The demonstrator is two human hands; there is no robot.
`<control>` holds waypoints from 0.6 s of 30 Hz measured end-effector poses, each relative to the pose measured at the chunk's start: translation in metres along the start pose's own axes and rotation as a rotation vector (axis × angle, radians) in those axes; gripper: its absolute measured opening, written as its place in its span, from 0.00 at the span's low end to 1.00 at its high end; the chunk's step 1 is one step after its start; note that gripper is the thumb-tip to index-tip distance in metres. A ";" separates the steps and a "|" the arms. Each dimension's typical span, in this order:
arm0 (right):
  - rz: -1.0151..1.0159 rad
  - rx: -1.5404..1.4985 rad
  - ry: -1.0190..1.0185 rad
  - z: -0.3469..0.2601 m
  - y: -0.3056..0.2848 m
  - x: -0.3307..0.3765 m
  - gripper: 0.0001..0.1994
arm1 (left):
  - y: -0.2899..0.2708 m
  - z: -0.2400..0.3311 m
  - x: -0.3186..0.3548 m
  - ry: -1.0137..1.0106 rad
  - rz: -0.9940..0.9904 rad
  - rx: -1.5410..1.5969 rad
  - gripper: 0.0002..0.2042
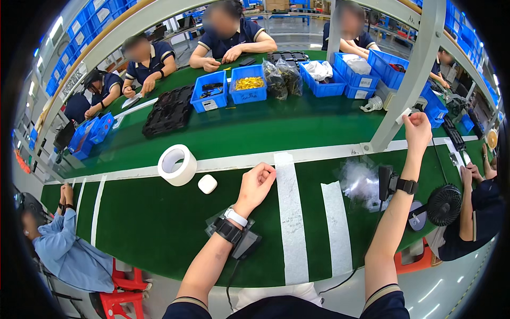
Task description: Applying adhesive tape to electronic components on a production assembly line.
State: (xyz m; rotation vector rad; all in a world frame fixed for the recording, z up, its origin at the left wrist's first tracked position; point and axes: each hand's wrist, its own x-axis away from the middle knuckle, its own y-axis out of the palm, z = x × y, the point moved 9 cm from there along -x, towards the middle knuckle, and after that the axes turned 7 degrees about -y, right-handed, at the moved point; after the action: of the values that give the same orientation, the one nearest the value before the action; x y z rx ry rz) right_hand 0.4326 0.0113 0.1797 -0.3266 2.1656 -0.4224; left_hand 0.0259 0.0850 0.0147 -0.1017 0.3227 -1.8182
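My left hand point(255, 186) hovers by the top of a long white tape strip point(292, 223) stuck on the green tabletop. Its fingers are pinched together; whatever they hold, if anything, is hidden. Up at the grey metal post point(409, 80), my right hand point(418, 129) pinches a small white piece of tape point(402, 116) against or close to the post. A shorter white tape strip point(337, 228) lies right of the long one. Left of my left hand are a white tape roll point(187, 171) standing on its side and a small rounded white case point(207, 184).
Crumpled clear plastic point(360, 183) lies below my right forearm, with a black fan point(444, 205) farther right. Beyond the white divider stand blue bins point(209, 91), one with yellow parts point(248, 83), and black trays point(169, 110). Several people sit around the table.
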 end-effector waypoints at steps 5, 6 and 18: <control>0.003 -0.085 -0.034 0.004 0.006 -0.001 0.10 | -0.002 0.000 -0.001 0.039 0.049 -0.013 0.04; 0.027 -0.078 -0.047 0.004 0.004 -0.001 0.10 | -0.002 -0.002 -0.002 0.029 0.037 0.017 0.05; -0.069 0.006 -0.014 -0.003 -0.003 -0.006 0.10 | -0.003 -0.001 0.000 0.021 0.028 -0.046 0.04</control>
State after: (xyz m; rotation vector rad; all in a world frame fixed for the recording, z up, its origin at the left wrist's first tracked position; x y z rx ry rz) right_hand 0.4344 0.0113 0.1870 -0.4004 2.1436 -0.4634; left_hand 0.0225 0.0863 0.0144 -0.1095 0.3798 -1.7852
